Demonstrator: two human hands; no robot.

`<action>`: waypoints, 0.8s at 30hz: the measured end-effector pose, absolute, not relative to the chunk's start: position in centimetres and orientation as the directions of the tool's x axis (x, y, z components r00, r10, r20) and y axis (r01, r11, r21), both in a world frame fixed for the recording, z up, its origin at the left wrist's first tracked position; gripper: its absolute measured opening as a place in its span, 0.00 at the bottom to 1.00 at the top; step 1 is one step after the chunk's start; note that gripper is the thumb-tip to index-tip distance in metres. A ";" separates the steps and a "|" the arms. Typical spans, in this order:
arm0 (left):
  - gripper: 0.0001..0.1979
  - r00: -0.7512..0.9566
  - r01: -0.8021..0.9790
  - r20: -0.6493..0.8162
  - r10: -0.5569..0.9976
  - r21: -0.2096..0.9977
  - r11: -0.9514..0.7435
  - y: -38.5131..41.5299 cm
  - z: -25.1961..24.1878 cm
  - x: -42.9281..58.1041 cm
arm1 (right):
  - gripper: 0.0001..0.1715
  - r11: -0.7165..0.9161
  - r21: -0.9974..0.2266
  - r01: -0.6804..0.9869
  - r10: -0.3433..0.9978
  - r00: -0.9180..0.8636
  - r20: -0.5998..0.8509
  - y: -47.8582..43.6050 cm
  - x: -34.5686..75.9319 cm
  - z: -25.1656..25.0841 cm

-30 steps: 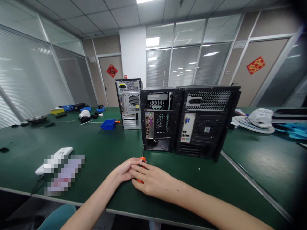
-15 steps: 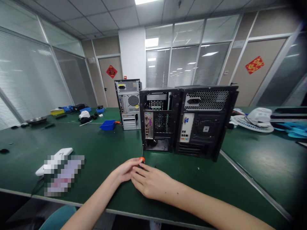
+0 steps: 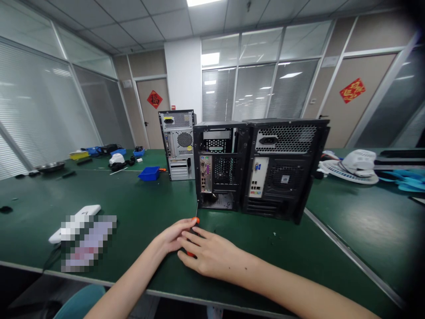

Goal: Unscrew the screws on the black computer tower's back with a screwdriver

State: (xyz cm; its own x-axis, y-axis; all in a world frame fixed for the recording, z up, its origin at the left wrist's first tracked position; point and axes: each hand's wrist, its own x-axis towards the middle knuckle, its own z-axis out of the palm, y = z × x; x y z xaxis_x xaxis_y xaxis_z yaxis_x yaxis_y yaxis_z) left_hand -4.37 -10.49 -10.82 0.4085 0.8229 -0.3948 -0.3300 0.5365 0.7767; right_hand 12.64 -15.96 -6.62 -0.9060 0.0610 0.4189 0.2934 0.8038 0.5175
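Observation:
An orange-handled screwdriver (image 3: 195, 219) points away from me, its thin shaft reaching the lower left edge of the middle computer case (image 3: 219, 188). At the front of the handle, my left hand (image 3: 173, 235) is closed on it. My right hand (image 3: 210, 251) grips farther back, its fingers laid across the handle and slightly spread; orange shows between them. The fingers hide most of the handle, and the tip is too small to make out against the case. That case stands upright with open gaps in its back and a port panel on its left side.
Close to the right is another black case (image 3: 285, 177). A silver case (image 3: 179, 146) and a blue tray (image 3: 149, 173) stand behind to the left. A white power bank-like item (image 3: 89, 212) lies left; a white fan (image 3: 358, 166) lies right. The green table (image 3: 133, 199) has a seam at right.
My right hand's fingers have shifted slightly left around the handle and spread a little, so orange now shows between them. My left hand and the cases stay put.

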 end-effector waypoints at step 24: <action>0.20 0.383 -0.328 -0.389 0.838 0.791 0.517 -10.4 -11.3 -4.3 | 0.12 0.784 0.553 0.281 0.029 -0.908 0.419 -15.6 12.3 -7.1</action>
State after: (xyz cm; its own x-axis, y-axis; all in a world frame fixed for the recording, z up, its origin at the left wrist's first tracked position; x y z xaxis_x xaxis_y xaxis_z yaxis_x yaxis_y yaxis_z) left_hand -4.26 -10.36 -11.28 0.3826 0.8380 -0.3890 -0.3280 0.5168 0.7908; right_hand 12.27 -15.62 -7.13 -0.9075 0.0291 0.4190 0.2805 0.7844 0.5533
